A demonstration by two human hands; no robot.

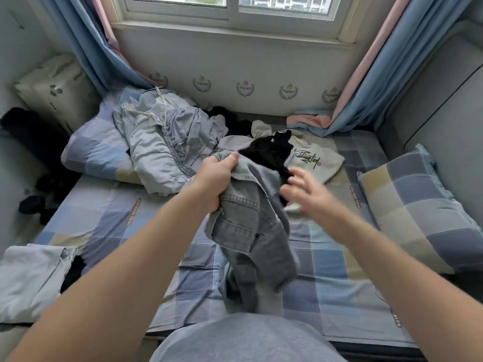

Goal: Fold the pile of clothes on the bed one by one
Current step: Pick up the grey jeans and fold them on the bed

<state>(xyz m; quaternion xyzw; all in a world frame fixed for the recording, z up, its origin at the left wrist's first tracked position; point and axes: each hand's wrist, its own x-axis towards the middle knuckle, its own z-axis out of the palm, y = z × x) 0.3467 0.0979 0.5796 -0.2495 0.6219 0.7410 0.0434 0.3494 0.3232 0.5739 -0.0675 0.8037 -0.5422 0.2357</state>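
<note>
My left hand (217,178) grips the waistband of grey denim jeans (251,231), which hang crumpled over the middle of the checked bed sheet (326,278). Just right of the jeans my right hand (304,190) hovers blurred, fingers spread, holding nothing. Behind the hands lies the pile: a light blue-grey garment with drawstrings (162,137), a black garment (269,150) and a beige top with black lettering (313,155).
A checked pillow (423,212) lies at the right and another (96,150) sits under the pile at the left. Folded pale clothing (28,280) rests at the near left. Dark items (34,205) lie at the left edge. Curtains and a window wall close the far side.
</note>
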